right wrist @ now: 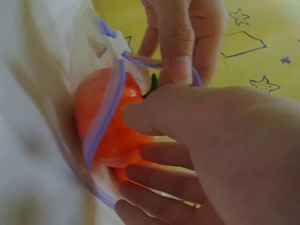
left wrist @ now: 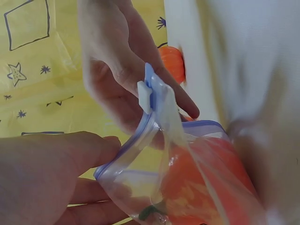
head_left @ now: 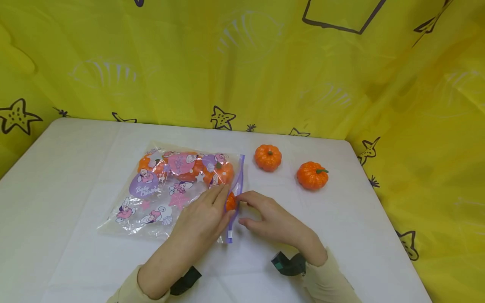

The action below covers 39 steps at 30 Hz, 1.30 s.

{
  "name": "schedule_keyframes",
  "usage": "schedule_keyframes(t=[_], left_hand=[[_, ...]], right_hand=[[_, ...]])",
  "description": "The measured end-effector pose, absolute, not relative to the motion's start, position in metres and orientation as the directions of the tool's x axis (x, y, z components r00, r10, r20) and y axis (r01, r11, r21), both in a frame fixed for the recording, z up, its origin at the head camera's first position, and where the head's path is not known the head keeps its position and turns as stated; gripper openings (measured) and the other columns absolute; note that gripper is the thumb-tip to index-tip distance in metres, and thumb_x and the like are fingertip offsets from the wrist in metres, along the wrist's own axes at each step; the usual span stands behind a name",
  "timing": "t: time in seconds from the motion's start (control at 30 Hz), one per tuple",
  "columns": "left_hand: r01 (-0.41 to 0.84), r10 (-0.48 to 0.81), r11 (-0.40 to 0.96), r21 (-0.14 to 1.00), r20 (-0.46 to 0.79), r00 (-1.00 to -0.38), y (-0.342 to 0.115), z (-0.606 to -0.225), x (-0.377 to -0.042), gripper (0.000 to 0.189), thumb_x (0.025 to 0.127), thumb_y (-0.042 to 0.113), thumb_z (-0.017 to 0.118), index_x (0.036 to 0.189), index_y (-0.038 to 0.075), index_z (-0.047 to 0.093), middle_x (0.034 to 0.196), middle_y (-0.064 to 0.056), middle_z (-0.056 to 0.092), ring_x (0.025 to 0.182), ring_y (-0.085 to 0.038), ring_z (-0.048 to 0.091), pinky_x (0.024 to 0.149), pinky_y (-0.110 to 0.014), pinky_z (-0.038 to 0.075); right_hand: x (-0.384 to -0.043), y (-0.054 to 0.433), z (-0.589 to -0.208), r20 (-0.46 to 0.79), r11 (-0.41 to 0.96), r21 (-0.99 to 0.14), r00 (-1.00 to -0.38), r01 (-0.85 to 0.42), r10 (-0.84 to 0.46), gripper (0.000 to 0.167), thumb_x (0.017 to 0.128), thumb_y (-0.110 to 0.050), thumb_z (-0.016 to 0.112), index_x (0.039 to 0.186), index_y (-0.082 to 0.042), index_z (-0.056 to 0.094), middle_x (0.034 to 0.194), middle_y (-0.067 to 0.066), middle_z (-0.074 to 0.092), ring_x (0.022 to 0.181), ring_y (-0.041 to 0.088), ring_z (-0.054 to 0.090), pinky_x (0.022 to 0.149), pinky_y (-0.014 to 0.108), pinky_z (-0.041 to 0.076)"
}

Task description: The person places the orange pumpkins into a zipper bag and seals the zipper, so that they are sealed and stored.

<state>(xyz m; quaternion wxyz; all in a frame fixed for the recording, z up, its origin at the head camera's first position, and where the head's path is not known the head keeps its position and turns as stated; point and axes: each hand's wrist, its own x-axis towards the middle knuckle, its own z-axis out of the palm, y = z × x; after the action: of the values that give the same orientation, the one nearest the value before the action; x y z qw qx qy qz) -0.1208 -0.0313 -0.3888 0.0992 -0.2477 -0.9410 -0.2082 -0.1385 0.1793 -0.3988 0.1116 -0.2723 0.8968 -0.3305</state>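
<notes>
A clear zip bag (head_left: 178,200) printed with pink and purple pictures lies on the table, several orange toy pumpkins showing through it. My left hand (head_left: 204,210) pinches the purple zip edge (left wrist: 129,145) near its white slider (left wrist: 144,97), thumb on one side and fingers behind, and the mouth gapes. Just inside the mouth sits a small orange pumpkin (right wrist: 110,117) with a green stem. My right hand (head_left: 270,216) is at the mouth, fingers extended and thumb apart; in the right wrist view its thumb and fingertips are right at that pumpkin.
Two more orange pumpkins stand on the white-covered table, one (head_left: 268,158) behind the bag's right edge and another (head_left: 312,176) farther right. A yellow curtain (head_left: 189,63) with sea drawings hangs along the back and right sides.
</notes>
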Motion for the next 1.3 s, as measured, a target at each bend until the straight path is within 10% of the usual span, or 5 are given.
schedule_keyframes(t=[1.3], left_hand=[[0.559, 0.433, 0.768, 0.313, 0.390, -0.813, -0.030, -0.392, -0.120, 0.056, 0.090, 0.024, 0.074, 0.136, -0.002, 0.057, 0.136, -0.017, 0.062, 0.127, -0.032, 0.060, 0.101, -0.045, 0.051]], right_hand=[[-0.137, 0.153, -0.418, 0.038, 0.626, -0.526, -0.751, -0.576, -0.659, 0.025, 0.092, -0.012, 0.063, 0.115, -0.003, 0.069, 0.146, 0.013, 0.050, 0.139, 0.026, 0.046, 0.116, 0.040, 0.039]])
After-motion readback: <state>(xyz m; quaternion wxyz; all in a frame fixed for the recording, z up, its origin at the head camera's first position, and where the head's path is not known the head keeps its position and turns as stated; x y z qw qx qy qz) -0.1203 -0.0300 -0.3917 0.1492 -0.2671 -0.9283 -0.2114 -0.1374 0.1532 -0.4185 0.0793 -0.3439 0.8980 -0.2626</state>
